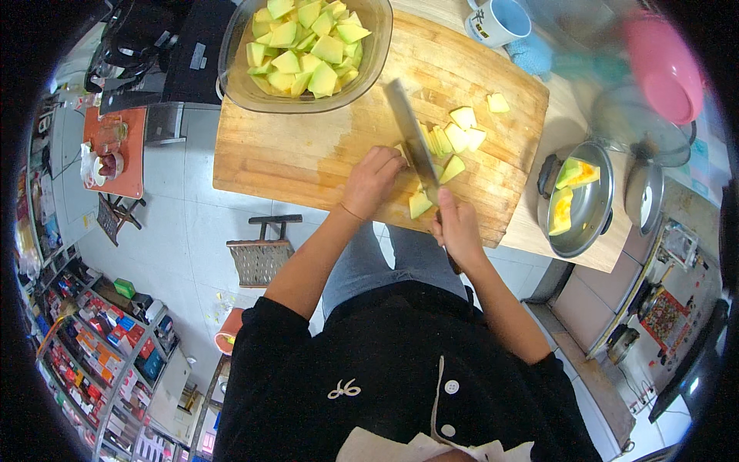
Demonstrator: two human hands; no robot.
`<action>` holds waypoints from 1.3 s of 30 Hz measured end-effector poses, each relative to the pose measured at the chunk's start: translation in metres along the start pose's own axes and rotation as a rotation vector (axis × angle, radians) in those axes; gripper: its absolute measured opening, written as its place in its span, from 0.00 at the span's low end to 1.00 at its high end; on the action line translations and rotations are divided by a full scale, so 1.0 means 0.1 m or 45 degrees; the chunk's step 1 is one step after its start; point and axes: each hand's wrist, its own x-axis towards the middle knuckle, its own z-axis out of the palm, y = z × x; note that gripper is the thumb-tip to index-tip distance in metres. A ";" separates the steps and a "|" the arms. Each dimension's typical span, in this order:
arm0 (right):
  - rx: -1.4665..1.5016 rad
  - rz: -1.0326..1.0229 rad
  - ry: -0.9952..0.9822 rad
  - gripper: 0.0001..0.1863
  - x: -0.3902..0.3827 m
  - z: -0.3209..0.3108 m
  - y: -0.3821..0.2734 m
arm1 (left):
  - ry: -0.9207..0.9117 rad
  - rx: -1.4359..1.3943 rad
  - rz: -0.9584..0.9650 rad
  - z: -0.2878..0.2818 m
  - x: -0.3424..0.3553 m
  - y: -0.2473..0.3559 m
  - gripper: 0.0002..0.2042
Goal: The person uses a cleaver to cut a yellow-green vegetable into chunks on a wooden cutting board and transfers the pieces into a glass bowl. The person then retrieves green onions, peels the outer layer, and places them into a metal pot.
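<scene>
My right hand [458, 231] grips the handle of a kitchen knife [412, 131], a broad-bladed one whose blade slants up and left over the wooden cutting board [285, 154]. Left of the blade, my left hand [375, 181] is closed with curled fingers around a pale piece at the board, mostly hidden by the fingers. Several cut pieces of pale yellow-green melon or squash [456, 138] lie right of the knife. One more piece [419, 205] sits by the near edge, close to the blade. A clear bowl [231, 85] heaped with similar chunks stands on the board's far left.
Right of the board, a metal pot [573, 245] holds uncut wedges with orange insides. Behind it are a lid [645, 196] and a pink bowl [662, 69]. A light-blue mug [499, 21] stands at the back. On the floor are a stool [262, 262] and a red bin [229, 331].
</scene>
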 end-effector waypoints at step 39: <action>0.144 0.001 -0.033 0.30 -0.34 -0.21 0.07 | 0.040 -0.040 -0.124 0.05 0.16 -0.02 0.09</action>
